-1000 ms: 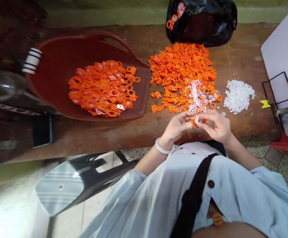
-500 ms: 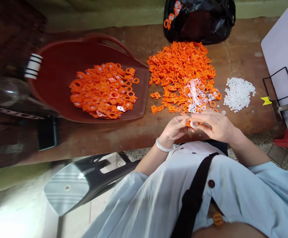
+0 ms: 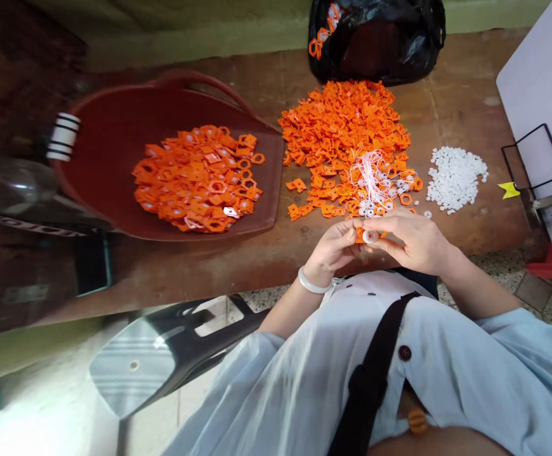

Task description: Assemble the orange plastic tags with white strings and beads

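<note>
My left hand (image 3: 337,246), with a white bangle at the wrist, pinches a small orange plastic piece (image 3: 360,235) close to my body. From the other side, my right hand (image 3: 411,237) has its fingers closed around a round white part (image 3: 370,237) that lies against the orange piece. Just beyond the hands, a bundle of white-and-pink strings (image 3: 370,172) with white discs rests at the front of a heap of orange pieces (image 3: 342,120). A pile of small white parts (image 3: 455,177) lies to the right of it.
A dark red basket (image 3: 100,126) with a mound of orange pieces (image 3: 200,177) is on the left of the wooden table (image 3: 200,259). Behind the heap is a black plastic bag (image 3: 399,57). A grey stool (image 3: 138,364) stands below the table edge; a pale board (image 3: 542,95) is at right.
The view has shifted slightly. Both hands stay together on the orange piece and the white part, with hardly any change in grip.
</note>
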`<state>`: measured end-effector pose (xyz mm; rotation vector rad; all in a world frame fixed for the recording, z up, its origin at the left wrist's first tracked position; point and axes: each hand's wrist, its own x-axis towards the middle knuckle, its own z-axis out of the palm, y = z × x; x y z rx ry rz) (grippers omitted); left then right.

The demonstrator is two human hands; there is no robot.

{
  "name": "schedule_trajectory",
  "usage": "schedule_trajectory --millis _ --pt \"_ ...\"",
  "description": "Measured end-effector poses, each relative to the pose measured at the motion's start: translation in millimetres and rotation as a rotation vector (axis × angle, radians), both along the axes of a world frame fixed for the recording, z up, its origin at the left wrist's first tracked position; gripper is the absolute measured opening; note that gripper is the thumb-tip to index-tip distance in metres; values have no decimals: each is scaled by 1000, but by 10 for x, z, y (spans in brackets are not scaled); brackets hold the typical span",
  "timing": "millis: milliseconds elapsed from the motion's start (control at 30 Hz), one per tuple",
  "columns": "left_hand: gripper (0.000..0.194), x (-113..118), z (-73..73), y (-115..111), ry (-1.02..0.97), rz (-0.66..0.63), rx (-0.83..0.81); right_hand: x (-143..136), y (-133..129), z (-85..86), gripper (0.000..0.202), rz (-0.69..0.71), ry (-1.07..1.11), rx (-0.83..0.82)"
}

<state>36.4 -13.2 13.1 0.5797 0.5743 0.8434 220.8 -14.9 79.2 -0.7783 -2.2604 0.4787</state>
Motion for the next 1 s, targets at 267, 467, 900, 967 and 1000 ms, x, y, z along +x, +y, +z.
schedule_trajectory --millis 267,467,900,967,1000 --pt "42 -13 84 2 0 21 32 64 31 20 28 52 20 -47" --pt "41 -16 165 -6 19 -20 -99 152 93 -235 18 -69 206 -304" --pt "41 35 189 -35 21 9 -156 125 74 -299 8 -84 349 -158" --pt "40 42 179 -45 22 22 -158 119 68 -242 11 -54 273 -62" --pt "39 46 171 -50 22 32 -158 113 61 -212 13 -39 243 -23"
